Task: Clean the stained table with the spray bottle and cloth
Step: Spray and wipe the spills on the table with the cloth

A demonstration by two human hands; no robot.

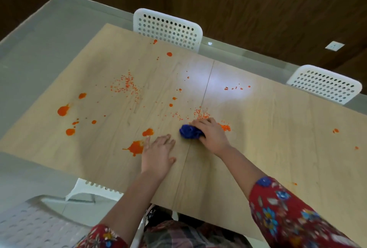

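Note:
A light wooden table point(268, 128) carries orange stains: big blotches at the left point(63, 110), one splat point(136, 147) close to my left hand, and scattered orange crumbs point(225, 127) near the middle. My right hand point(211, 134) grips a bunched blue cloth point(189, 131) and holds it down on the tabletop beside the crumbs. Flat on the table lies my left hand point(157, 154), fingers straight, just right of the splat. No spray bottle is in view.
Two white perforated chairs stand at the far edge, one at the centre point(168, 27) and one at the right point(325, 84). Another white chair point(29, 222) sits at the near left. A seam point(200, 106) runs across the tabletop. Small orange spots point(335, 130) dot the right side.

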